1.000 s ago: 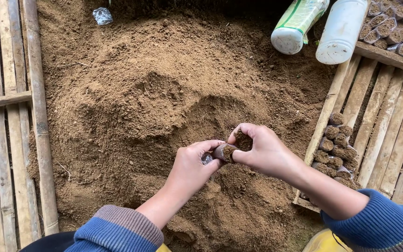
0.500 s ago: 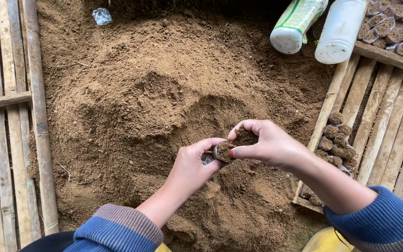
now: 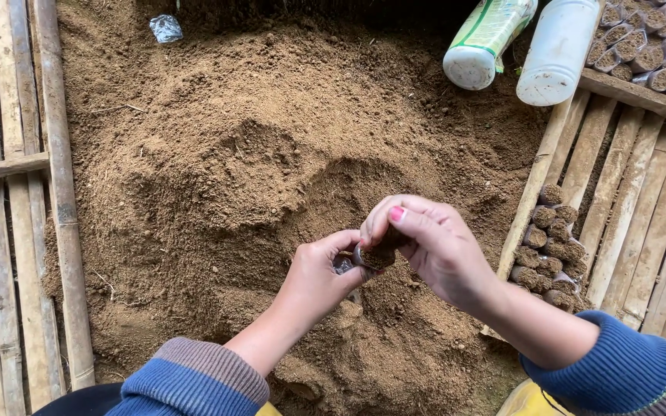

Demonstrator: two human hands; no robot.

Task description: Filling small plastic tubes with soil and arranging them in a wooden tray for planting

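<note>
Head view: the left hand pinches a small soil-filled bag between thumb and fingers, closed round its side wall, its open mouth turned toward the right hand; that hand curls over the mouth, fingertips bunched and touching the soil at the top, with loose soil seemingly held under them, though its palm is hidden. The bag sits just in front of the left thumb and directly under the right fingers, above the big soil heap; it looks light, thin-walled and soft, so a hard squeeze would likely buckle it and spill crumbs; the best hold seems to be around the middle of the wall, mouth kept up. Right of the right wrist, filled bags stand packed together on a bamboo slat rack; well beyond both hands lie two plastic bottles; far beyond the left hand lies a scrap of clear plastic.
</note>
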